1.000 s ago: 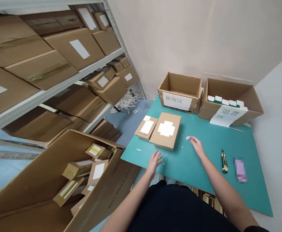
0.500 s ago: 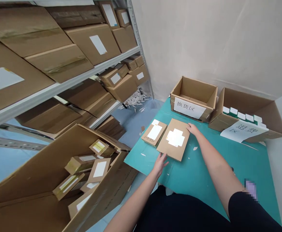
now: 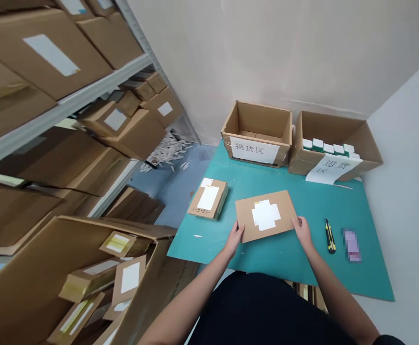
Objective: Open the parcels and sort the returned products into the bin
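A flat cardboard box (image 3: 245,211) with overlapping white labels on top is held by both ends over the green table (image 3: 266,268). My left hand (image 3: 234,238) grips its lower left corner, fingers partly under the edge. My right hand (image 3: 302,231) pinches its right edge. To the left lies a smaller labelled cardboard box (image 3: 220,200) with handwriting on it, touched by neither hand. A yellow and black utility knife (image 3: 330,236) lies right of my right hand.
Two open boxes with handwritten signs, one on the left (image 3: 263,117) and one on the right (image 3: 360,139), stand at the table's back. A large carton (image 3: 22,268) of parcels is at lower left, below loaded shelves (image 3: 101,86). A blurred purple item (image 3: 352,244) lies right.
The flat box has turned to lie more crosswise and come nearer to me, now gripped at both ends. My left hand has closed on it. The view has swung right, showing the knife.
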`<action>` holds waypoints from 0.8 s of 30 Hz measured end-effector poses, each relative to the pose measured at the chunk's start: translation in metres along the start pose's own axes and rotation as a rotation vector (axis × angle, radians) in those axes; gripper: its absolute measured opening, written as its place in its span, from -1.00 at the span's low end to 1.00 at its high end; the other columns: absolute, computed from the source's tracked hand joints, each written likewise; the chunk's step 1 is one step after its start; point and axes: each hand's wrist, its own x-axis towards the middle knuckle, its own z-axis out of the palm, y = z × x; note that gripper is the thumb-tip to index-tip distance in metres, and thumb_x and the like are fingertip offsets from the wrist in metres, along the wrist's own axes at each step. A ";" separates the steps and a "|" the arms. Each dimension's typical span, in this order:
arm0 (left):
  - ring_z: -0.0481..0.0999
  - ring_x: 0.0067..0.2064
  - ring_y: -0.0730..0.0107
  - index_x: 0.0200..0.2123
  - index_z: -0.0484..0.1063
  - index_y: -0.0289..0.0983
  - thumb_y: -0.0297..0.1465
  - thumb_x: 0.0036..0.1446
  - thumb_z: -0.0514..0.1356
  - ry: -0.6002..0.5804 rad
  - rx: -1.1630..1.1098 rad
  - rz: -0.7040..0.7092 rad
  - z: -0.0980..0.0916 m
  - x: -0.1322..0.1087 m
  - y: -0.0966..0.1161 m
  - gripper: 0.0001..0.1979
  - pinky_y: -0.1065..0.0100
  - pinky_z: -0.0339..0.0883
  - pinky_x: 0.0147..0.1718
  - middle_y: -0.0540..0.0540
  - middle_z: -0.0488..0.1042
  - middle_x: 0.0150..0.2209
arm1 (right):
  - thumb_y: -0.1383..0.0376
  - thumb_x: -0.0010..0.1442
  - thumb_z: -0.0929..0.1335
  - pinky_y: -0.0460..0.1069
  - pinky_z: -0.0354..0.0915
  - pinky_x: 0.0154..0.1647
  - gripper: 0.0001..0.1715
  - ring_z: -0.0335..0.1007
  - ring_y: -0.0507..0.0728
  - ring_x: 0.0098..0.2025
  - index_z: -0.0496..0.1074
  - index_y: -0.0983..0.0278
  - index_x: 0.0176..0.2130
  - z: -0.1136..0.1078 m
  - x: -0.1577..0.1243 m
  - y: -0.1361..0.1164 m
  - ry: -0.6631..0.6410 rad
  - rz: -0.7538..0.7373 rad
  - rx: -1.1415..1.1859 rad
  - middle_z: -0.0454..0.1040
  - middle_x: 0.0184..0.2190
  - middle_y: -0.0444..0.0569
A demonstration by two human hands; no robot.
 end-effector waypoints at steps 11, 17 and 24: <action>0.40 0.26 0.01 0.13 0.45 -0.21 -0.10 0.03 0.38 -0.113 0.105 -0.085 0.018 0.010 -0.007 -0.38 0.13 0.28 0.22 -0.21 0.45 0.23 | -0.18 -0.10 0.49 0.26 0.38 0.14 -0.39 0.51 0.41 0.04 0.50 0.16 -0.19 -0.051 -0.077 0.052 0.118 0.217 0.168 0.62 -0.14 0.10; 0.45 0.22 0.02 0.07 0.46 -0.14 0.05 0.07 0.31 -0.045 0.194 -0.213 0.029 0.028 0.012 -0.42 0.17 0.42 0.00 -0.19 0.49 0.19 | -0.13 -0.04 0.49 0.28 0.36 0.19 -0.34 0.47 0.41 0.13 0.57 0.18 -0.04 -0.057 -0.023 0.021 -0.003 0.169 0.230 0.61 0.02 0.10; 0.55 0.10 -0.05 -0.08 0.53 -0.19 0.12 0.06 0.28 -0.043 0.190 -0.224 0.044 0.042 0.018 -0.44 0.09 0.42 0.03 -0.23 0.60 0.03 | -0.17 0.12 0.39 0.22 0.46 0.04 -0.40 0.55 0.37 0.04 0.60 0.17 -0.07 -0.047 0.007 0.010 -0.019 0.135 0.185 0.64 -0.03 0.07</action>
